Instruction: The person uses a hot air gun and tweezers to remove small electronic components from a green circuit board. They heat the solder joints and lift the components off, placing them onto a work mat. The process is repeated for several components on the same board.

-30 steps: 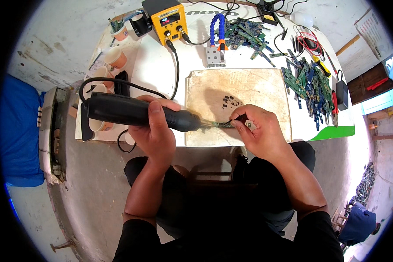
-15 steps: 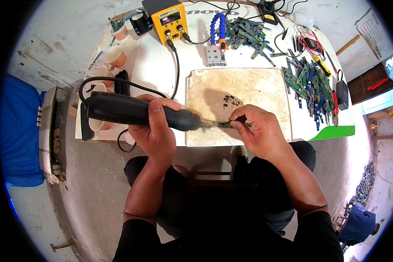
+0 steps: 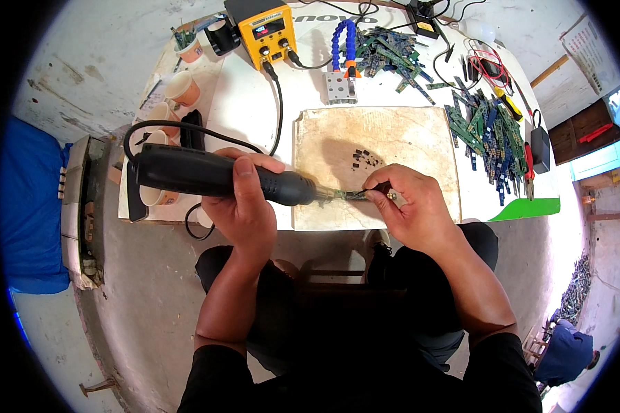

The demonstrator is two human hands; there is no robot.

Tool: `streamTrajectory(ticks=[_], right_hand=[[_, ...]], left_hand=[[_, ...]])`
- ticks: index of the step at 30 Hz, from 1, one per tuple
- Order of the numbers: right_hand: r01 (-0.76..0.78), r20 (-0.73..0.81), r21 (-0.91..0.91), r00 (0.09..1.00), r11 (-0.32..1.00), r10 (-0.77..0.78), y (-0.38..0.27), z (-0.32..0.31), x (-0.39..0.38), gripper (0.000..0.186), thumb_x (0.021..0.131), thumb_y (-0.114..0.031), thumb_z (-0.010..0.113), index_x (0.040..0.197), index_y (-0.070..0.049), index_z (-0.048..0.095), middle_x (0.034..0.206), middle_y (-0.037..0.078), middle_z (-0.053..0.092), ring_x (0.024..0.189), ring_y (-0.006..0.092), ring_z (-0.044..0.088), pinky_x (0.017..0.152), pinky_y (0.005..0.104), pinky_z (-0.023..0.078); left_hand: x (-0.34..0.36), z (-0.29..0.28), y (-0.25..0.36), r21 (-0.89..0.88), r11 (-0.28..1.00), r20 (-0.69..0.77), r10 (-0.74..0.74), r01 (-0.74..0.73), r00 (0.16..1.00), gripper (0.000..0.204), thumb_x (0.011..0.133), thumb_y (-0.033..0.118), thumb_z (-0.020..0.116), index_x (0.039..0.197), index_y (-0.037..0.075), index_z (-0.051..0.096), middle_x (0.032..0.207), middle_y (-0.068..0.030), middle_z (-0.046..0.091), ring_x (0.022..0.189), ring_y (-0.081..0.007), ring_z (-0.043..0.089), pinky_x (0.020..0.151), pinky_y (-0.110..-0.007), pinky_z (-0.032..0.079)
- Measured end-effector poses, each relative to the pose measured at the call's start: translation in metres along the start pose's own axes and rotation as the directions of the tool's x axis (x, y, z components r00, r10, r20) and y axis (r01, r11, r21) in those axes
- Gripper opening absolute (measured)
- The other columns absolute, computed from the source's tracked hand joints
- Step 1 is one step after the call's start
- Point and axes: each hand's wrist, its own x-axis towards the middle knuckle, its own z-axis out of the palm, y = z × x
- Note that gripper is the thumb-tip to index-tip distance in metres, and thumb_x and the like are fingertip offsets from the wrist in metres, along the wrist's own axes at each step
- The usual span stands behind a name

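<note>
Black handpiece inside closed left grip

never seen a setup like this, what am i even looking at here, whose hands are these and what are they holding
There is no robot here: these are a person's own bare hands, filmed from above by a wide fisheye camera worn on the head, so straight edges look bent.

The left hand grips a black hot-air gun, its nozzle pointing toward a narrow circuit board. The right hand pinches a slim dark tool, perhaps tweezers, at that board.

Beneath is a tan work board with small dark chips on it. Around it on the white table are a yellow control station, paper cups and two piles of circuit-board strips.
</note>
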Motion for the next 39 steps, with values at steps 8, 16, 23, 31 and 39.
streamTrajectory(ticks=[8,16,23,31,39], right_hand=[[0.005,0.001,0.009,1.0,1.0,-0.005,0.001,0.001,0.0,0.012,0.085,0.002,0.069,0.094,-0.003,0.062,0.087,0.015,0.066,0.079,0.0335,0.067,0.068,0.0361,0.053],[-0.005,-0.008,0.054,1.0,0.999,0.006,0.0,-0.002,0.0,0.013,0.084,0.002,0.069,0.094,-0.004,0.062,0.086,0.015,0.066,0.078,0.0334,0.068,0.068,0.0362,0.053],[-0.047,0.111,0.017,0.993,0.999,0.044,-0.001,-0.02,-0.002,0.015,0.083,0.001,0.071,0.094,-0.005,0.061,0.086,0.015,0.066,0.078,0.0346,0.067,0.068,0.0373,0.052],[-0.027,0.083,0.02,0.996,0.999,0.025,-0.001,-0.021,-0.002,0.015,0.083,0.002,0.07,0.094,-0.004,0.062,0.085,0.015,0.066,0.078,0.0345,0.067,0.068,0.0373,0.052],[-0.028,0.058,0.002,0.998,1.0,0.027,0.0,-0.022,-0.002,0.014,0.084,0.002,0.07,0.094,-0.004,0.062,0.085,0.016,0.065,0.077,0.0342,0.067,0.068,0.0371,0.052]], left_hand=[[0.001,0.0,0.0,0.012,1.0,-0.011,0.009,-0.009,1.0,0.019,0.103,0.024,0.05,0.098,0.005,0.052,0.072,-0.0093,0.068,0.064,-0.0098,0.06,0.065,-0.022,0.048],[0.001,0.001,0.0,-0.014,1.0,-0.015,-0.011,0.011,1.0,0.019,0.103,0.023,0.05,0.098,0.005,0.051,0.072,-0.0101,0.068,0.064,-0.0094,0.06,0.064,-0.021,0.048],[0.0,0.0,0.0,-0.002,1.0,0.017,0.002,-0.002,1.0,0.019,0.103,0.023,0.05,0.098,0.005,0.051,0.073,-0.0105,0.068,0.064,-0.0098,0.06,0.064,-0.021,0.048],[0.0,-0.002,-0.002,-0.017,1.0,-0.006,-0.01,0.01,1.0,0.02,0.103,0.024,0.05,0.099,0.004,0.052,0.073,-0.0115,0.068,0.066,-0.0124,0.06,0.066,-0.024,0.049],[0.0,-0.002,-0.002,-0.02,1.0,-0.008,-0.007,0.007,1.0,0.021,0.103,0.025,0.051,0.099,0.005,0.052,0.073,-0.011,0.068,0.066,-0.0117,0.06,0.065,-0.023,0.049]])
